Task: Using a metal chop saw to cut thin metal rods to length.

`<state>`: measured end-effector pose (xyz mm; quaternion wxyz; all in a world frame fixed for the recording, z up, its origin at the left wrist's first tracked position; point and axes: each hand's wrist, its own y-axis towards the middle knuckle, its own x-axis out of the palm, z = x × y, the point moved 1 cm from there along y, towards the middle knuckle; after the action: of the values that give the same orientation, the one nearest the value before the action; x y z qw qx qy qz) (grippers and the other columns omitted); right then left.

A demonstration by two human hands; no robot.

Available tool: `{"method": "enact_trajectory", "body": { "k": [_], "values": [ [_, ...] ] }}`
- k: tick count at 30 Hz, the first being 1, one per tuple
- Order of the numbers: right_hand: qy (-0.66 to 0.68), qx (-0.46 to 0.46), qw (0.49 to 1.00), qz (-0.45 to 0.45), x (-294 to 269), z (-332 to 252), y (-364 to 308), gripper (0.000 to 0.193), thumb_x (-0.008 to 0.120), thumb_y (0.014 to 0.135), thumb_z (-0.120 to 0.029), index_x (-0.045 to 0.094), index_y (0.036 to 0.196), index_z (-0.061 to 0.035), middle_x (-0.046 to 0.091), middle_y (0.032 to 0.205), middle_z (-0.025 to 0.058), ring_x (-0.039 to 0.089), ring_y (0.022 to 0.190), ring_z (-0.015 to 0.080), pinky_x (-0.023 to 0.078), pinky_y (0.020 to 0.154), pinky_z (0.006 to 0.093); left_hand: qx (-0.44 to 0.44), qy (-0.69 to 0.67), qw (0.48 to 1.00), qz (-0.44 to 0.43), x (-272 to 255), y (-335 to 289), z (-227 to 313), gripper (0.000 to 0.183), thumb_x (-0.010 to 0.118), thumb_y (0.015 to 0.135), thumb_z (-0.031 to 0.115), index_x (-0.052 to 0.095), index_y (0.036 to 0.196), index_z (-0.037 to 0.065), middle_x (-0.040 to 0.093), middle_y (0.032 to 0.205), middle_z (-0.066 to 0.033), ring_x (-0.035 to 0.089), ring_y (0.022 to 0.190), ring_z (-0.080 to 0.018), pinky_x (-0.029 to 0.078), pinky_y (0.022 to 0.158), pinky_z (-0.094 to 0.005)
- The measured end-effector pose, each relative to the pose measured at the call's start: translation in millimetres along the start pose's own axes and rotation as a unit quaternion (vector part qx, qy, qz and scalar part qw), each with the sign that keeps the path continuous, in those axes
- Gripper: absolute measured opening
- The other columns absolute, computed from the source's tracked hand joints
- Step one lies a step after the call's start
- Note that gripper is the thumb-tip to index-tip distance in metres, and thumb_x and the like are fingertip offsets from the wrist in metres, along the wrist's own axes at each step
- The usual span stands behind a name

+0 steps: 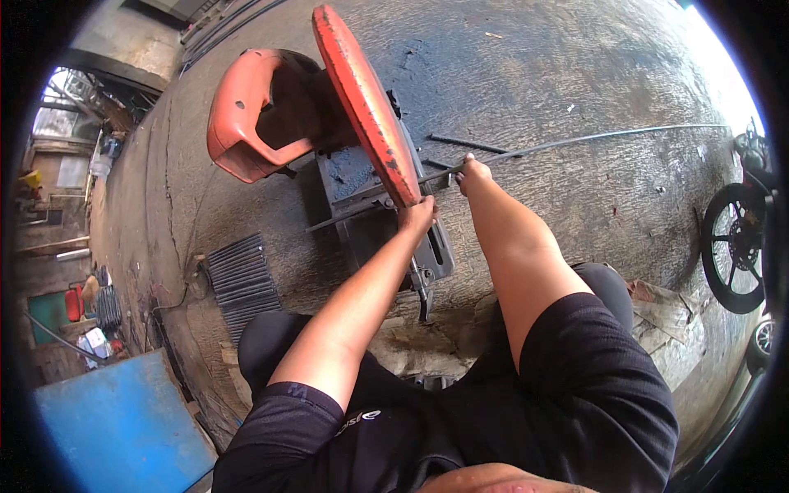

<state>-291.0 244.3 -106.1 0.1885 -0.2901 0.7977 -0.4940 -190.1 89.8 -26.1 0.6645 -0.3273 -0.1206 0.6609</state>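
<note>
An orange cut-off saw (366,99) with a chipped, worn guard stands on a dark metal base (353,177) in front of me. A long thin metal rod (592,139) crosses the base beneath the guard and reaches far out to the right. My right hand (474,174) is closed around this rod, just right of the saw. At the guard's lower end is my left hand (417,216), its fingers curled; what they hold is hidden. Two short dark bar pieces (468,144) lie on the floor beyond my right hand.
A row of cut rods (242,275) lies left of the base. At the lower left is a blue panel (123,419). A motorcycle wheel (734,246) stands at the right edge. Flattened cardboard (662,312) lies beside my right knee. Long bars (230,29) rest at the far left.
</note>
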Motion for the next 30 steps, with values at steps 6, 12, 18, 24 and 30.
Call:
{"method": "enact_trajectory", "body": {
  "k": [6, 12, 18, 24, 30],
  "values": [
    [0.091, 0.022, 0.995, 0.039, -2.3, -8.9, -9.1, 0.020, 0.059, 0.081, -0.011, 0.064, 0.097, 0.0011, 0.064, 0.100, 0.0152, 0.063, 0.086, 0.0258, 0.051, 0.074, 0.0359, -0.015, 0.001, 1.000, 0.012, -12.4, -6.9, 0.7, 0.031, 0.054, 0.091, 0.026, 0.062, 0.100, -0.002, 0.067, 0.084, -0.0102, 0.066, 0.069, -0.0170, 0.054, 0.061, -0.0274],
    [0.214, -0.039, 0.972, -0.094, -19.9, -7.9, -37.9, 0.011, 0.055, 0.085, -0.006, 0.062, 0.092, 0.0004, 0.063, 0.083, 0.0126, 0.062, 0.073, 0.0249, 0.052, 0.064, 0.0380, -0.014, -0.073, 0.997, -0.033, -12.7, -42.5, -7.2, 0.026, 0.056, 0.088, 0.025, 0.062, 0.091, 0.000, 0.066, 0.078, -0.0064, 0.064, 0.066, -0.0129, 0.052, 0.056, -0.0262],
    [0.327, -0.042, 0.929, -0.167, -43.6, 5.6, -60.2, 0.028, 0.032, 0.099, -0.014, 0.048, 0.117, 0.0000, 0.058, 0.106, 0.0172, 0.059, 0.086, 0.0300, 0.053, 0.076, 0.0375, 0.003, -0.067, 0.996, -0.057, -31.7, -90.3, -13.2, 0.028, 0.052, 0.091, 0.024, 0.060, 0.099, -0.003, 0.066, 0.083, -0.0100, 0.064, 0.069, -0.0152, 0.053, 0.060, -0.0263],
    [0.314, -0.061, 0.911, -0.262, -41.6, 14.6, -67.1, 0.021, 0.037, 0.096, -0.011, 0.049, 0.111, -0.0016, 0.055, 0.097, 0.0135, 0.056, 0.081, 0.0275, 0.051, 0.078, 0.0400, 0.005, -0.084, 0.991, -0.109, -52.2, -132.2, -11.3, 0.035, 0.050, 0.095, 0.031, 0.053, 0.107, -0.001, 0.064, 0.087, -0.0132, 0.064, 0.068, -0.0196, 0.054, 0.059, -0.0289],
    [0.036, -0.188, 0.859, -0.474, -16.2, 84.5, -145.5, 0.039, 0.030, 0.099, -0.021, 0.040, 0.132, -0.0027, 0.047, 0.132, 0.0124, 0.044, 0.119, 0.0292, 0.036, 0.103, 0.0439, 0.027, -0.221, 0.975, -0.026, -68.9, -150.1, -7.8, 0.050, 0.050, 0.093, 0.049, 0.056, 0.104, 0.001, 0.066, 0.086, -0.0128, 0.065, 0.067, -0.0204, 0.053, 0.055, -0.0312]
  ]
}}
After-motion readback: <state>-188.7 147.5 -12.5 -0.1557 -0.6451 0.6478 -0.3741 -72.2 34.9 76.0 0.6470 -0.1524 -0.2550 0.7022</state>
